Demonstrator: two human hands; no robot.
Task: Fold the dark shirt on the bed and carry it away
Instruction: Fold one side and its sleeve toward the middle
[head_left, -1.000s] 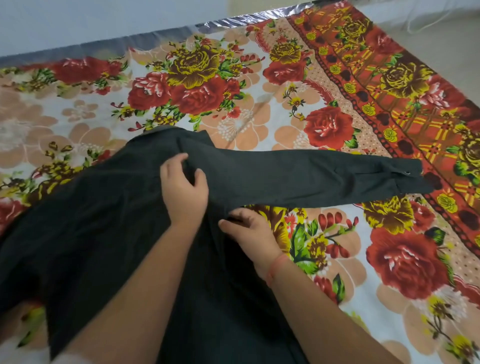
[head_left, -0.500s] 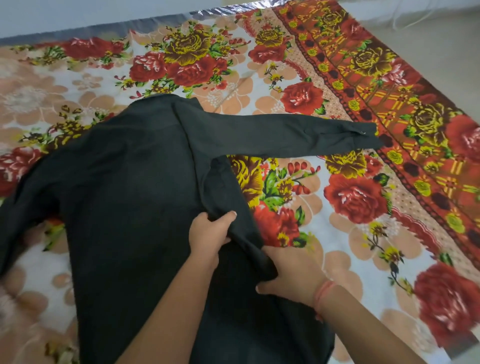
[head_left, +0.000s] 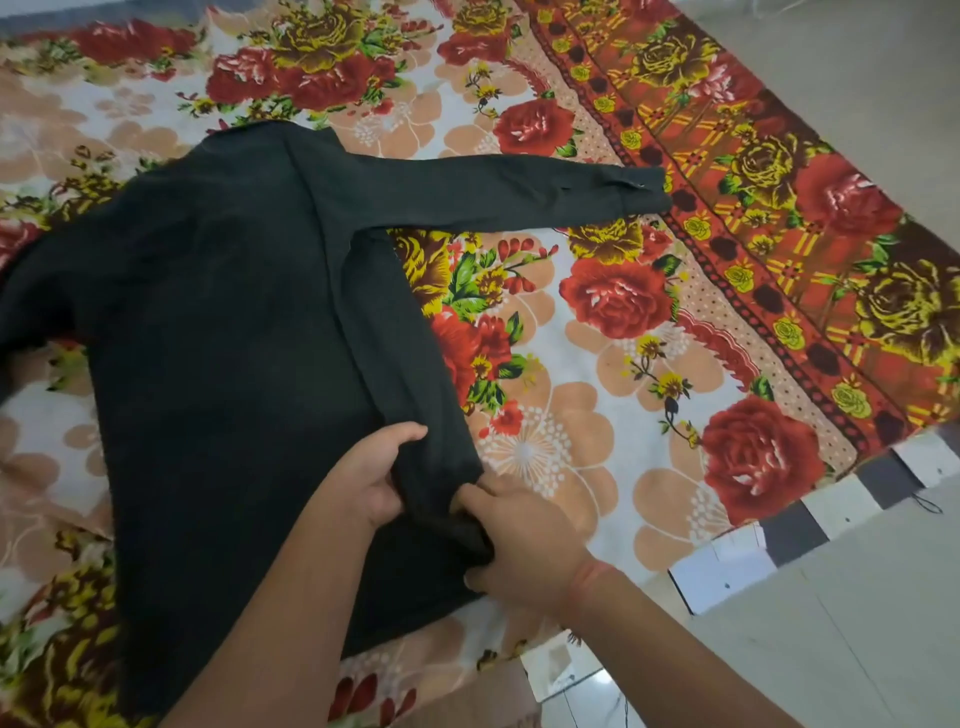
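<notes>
The dark shirt (head_left: 218, 322) lies flat on the bed (head_left: 597, 467), only its right side turned in, both hands (head_left: 363, 483) pinching that near edge, so sleeves, folding and carrying remain

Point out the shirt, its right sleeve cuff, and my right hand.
shirt (head_left: 218, 322), head view, middle of the back panel
cuff (head_left: 636, 189), head view, end of the outstretched sleeve
right hand (head_left: 524, 545), head view, back of the hand
</notes>
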